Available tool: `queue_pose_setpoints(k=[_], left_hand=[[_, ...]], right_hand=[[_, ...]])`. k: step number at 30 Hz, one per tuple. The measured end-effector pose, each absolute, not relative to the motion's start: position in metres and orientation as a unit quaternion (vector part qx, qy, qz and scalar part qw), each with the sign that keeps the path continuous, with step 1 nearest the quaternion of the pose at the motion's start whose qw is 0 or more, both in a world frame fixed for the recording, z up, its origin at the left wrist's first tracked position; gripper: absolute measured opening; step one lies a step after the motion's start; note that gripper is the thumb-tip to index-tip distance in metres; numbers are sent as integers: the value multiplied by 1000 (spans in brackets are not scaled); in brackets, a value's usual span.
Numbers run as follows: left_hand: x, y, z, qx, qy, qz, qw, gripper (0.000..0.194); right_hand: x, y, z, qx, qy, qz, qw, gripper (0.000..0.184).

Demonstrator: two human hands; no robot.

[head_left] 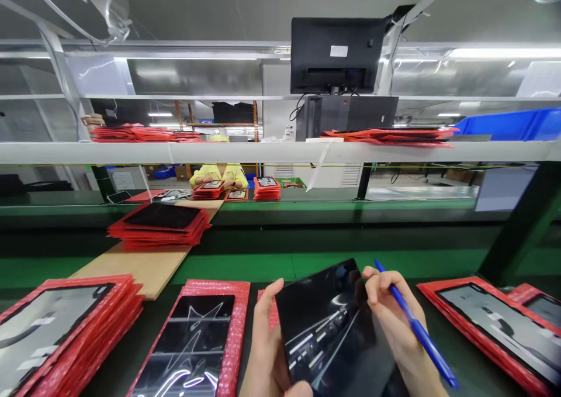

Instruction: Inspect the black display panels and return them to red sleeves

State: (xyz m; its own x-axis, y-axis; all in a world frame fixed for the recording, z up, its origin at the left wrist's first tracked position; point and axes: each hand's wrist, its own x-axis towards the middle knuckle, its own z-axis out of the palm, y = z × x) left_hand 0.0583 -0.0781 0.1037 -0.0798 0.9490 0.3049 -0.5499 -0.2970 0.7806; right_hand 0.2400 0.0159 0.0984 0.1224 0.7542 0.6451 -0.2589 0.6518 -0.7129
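Note:
A glossy black tablet screen is tilted up in front of me, with ceiling lights reflected in it. My left hand grips it by the left side, thumb over the lower front. In my right hand is a blue pen, slanting across the fingers. The fingertips of that hand rest at the screen's upper right edge. To the left, another black screen with star-like marks drawn on it lies on red bubble wrap.
Stacks of panels on red bubble wrap stand at the left and right. Beyond, a wooden board bears another stack. A white shelf rail crosses ahead, below a monitor. A co-worker in yellow sits opposite.

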Motion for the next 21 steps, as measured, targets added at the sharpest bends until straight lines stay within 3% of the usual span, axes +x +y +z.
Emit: queue_pose_setpoints(k=[2,5,12,15,21], left_hand=[[55,-74,110,370,231,688,580,84],[49,-68,115,320,247,693,598,60],[39,-55,113,330,295,708,551,27],[37,-54,114,348,310,707,532,28],[43,-61,116,333,249,668,617,44]], right_hand=[[242,16,97,-230,-560,368,706,25],[243,15,97,-251,-555,378,698,25],[238,12,99,-247,-547,400,693,27],[239,12,101,-264,-528,419,690,29],[240,13,106,-266,-511,449,683,28]])
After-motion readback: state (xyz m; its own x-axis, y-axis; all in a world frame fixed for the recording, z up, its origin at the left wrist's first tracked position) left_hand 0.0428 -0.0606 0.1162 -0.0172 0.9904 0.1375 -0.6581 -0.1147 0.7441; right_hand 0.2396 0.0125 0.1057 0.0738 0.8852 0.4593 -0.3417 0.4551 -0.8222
